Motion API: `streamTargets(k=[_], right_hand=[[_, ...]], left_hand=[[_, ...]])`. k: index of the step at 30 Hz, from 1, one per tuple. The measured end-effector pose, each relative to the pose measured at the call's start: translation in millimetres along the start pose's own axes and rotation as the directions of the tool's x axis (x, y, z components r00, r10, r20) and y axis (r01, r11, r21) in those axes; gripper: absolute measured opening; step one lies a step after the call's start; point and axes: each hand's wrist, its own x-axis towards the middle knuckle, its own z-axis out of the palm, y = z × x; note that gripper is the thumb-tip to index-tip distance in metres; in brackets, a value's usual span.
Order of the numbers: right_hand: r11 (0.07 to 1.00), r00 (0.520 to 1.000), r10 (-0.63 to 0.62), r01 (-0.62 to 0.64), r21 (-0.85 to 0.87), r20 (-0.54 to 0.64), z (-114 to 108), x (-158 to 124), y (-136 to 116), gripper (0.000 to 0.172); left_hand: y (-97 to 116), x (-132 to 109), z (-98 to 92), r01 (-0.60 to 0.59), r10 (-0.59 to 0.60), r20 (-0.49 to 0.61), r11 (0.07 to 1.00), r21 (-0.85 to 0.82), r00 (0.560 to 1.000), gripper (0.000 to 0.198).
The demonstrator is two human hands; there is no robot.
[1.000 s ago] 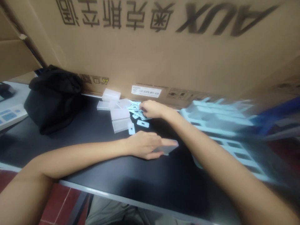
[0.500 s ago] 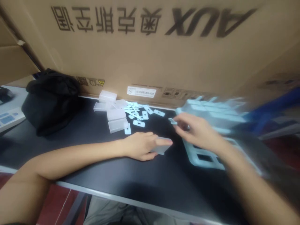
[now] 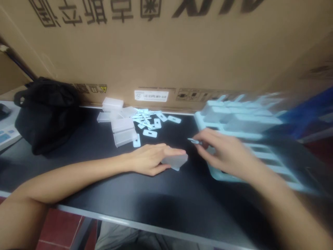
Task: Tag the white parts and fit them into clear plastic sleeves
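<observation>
My left hand (image 3: 151, 158) rests on the black table (image 3: 104, 187) and grips a small translucent plastic case (image 3: 174, 161). My right hand (image 3: 221, 151) hovers just to its right, pinching a thin pale-blue flat piece (image 3: 194, 141) between thumb and fingers, its tip pointing towards the case. Behind lies a loose pile of the same pale-blue pieces (image 3: 151, 121), and beside the pile stand several more translucent cases (image 3: 121, 130).
A pale-blue slotted tray (image 3: 241, 128) sits at the right, partly under my right forearm. A black bag (image 3: 44, 111) lies at the left. A large cardboard box (image 3: 166, 48) walls off the back. The table's front edge runs below my arms.
My right hand left the pile of blue pieces with one pinched in it and came back towards the case in my left hand. The left hand barely moved.
</observation>
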Motion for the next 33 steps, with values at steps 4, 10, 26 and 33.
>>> streamTargets(k=[4,10,26,33], right_hand=[[1.0,0.999,0.024,-0.024,0.01,0.028,3,2,-3,0.014],[1.0,0.998,0.021,-0.022,0.02,0.056,3,3,-6,0.013],[0.99,0.997,0.059,-0.064,0.128,0.042,6,3,-3,0.011],[0.829,0.959,0.239,-0.119,0.546,-0.153,8,5,-20,0.034]], left_hand=[[3,1,-1.3,0.039,-0.039,0.007,0.999,0.024,0.999,0.059],[4,5,-1.8,0.064,-0.063,0.046,0.998,-0.029,0.997,0.062],[-10,5,-1.2,0.077,-0.23,-0.193,0.809,-0.583,0.954,0.055],[-23,10,-3.8,-0.046,-0.31,-0.318,0.648,-0.76,0.896,0.056]])
